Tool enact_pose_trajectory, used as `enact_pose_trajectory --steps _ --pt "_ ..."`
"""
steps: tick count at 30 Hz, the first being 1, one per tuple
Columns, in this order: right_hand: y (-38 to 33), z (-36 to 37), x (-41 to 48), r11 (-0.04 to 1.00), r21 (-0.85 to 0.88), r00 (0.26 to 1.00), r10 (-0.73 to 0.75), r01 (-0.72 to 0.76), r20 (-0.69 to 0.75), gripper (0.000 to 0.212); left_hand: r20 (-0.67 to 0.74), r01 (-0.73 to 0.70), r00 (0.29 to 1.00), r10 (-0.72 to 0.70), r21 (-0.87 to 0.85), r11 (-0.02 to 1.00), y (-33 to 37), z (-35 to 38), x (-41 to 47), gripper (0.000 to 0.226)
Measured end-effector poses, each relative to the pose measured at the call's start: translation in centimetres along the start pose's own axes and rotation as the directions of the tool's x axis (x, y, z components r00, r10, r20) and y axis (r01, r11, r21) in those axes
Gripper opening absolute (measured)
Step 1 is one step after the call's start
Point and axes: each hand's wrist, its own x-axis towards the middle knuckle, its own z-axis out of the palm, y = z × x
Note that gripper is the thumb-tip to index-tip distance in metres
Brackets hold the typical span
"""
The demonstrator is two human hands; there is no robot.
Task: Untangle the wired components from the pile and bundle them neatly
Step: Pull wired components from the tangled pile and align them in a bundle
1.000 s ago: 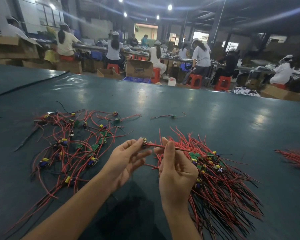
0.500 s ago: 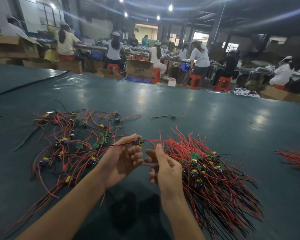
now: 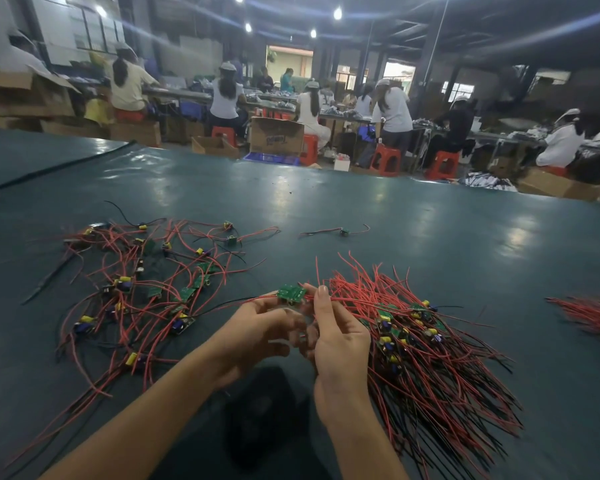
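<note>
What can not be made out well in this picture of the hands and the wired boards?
Head view only.
- Left hand: fingers blurred by motion; its grip is unclear.
- Green board, pinched by the right hand: its underside is hidden.
- Red wires at the right: cut off by the frame edge.
- Lone component farther back: too small for detail.

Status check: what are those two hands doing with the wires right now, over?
One green board pinched by left hand and right hand, wires trailing. Below, tangled pile left, neat bundle right. Nothing in the way.
</note>
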Motion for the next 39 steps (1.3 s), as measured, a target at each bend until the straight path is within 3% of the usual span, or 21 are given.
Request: enact_pose_trajectory --steps 2,6,11,15,19,22,27,33,39 --pt "0.0 0.0 0.0 0.999 -0.025 1.000 0.025 -0.025 0.015 0.026 0.045 -0.117 0.992 0.116 0.025 0.993 0.0 -0.1 -0.3 0.009" --pt "0.2 0.0 -0.4 0.992 -0.128 0.998 0.031 -0.023 0.061 0.027 -0.037 -0.305 0.951 0.308 0.083 0.949 0.0 0.1 -0.2 0.033" --pt "0.1 -0.3 0.1 0.991 -0.134 1.000 -0.010 0.010 -0.002 0.029 -0.129 -0.426 0.878 0.462 0.230 0.875 0.3 0.2 0.0 0.035" --pt "-0.3 -1.0 0.9 0.997 -0.074 0.998 -0.004 0.000 -0.056 0.026 -0.142 -0.437 0.864 0.482 0.262 0.861 0.2 0.1 0.1 0.038" --pt "-1.4 -2.9 2.3 0.999 0.048 0.974 0.003 0.008 -0.228 0.023 -0.137 -0.473 0.839 0.526 0.293 0.831 0.6 -0.4 0.0 0.034" --pt "-1.3 -3.1 2.4 0.996 0.088 0.960 -0.005 0.031 -0.281 0.027 -0.131 -0.470 0.844 0.520 0.284 0.836 0.6 -0.8 0.2 0.033" --pt "-0.6 -2.1 1.8 0.998 0.064 0.971 0.025 -0.010 -0.236 0.027 -0.145 -0.445 0.863 0.484 0.235 0.864 0.4 -1.4 0.4 0.031" --pt "1.1 0.3 -0.4 0.989 -0.149 0.998 -0.008 0.017 0.067 0.030 -0.115 -0.423 0.878 0.466 0.270 0.865 -0.2 -0.7 0.6 0.031" --pt "0.9 0.2 -0.3 0.993 -0.107 0.998 0.049 -0.052 -0.031 0.028 -0.103 -0.391 0.891 0.443 0.323 0.862 -0.1 -0.8 0.6 0.027"
